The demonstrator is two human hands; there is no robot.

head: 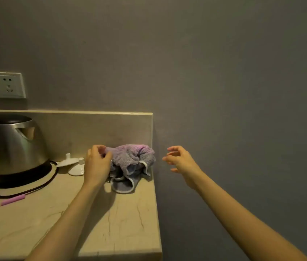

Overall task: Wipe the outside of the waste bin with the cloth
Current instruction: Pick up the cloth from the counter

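A crumpled purple cloth (133, 162) with a pale hem lies in the far right corner of the beige counter (100, 219), against the backsplash. My left hand (97, 162) is at the cloth's left edge, its fingers curled and pinching the fabric there. My right hand (180, 160) hovers in the air to the right of the counter's edge, fingers loosely curled and holding nothing, a short gap from the cloth. No waste bin is in view.
A steel electric kettle (15, 147) stands on its base at the left with its dark cord (26, 191) trailing across the counter. Two white lids (73, 165) lie beside it. A pink strip (12, 200) lies near the cord. A wall socket (8, 85) is above. The counter ends at the right.
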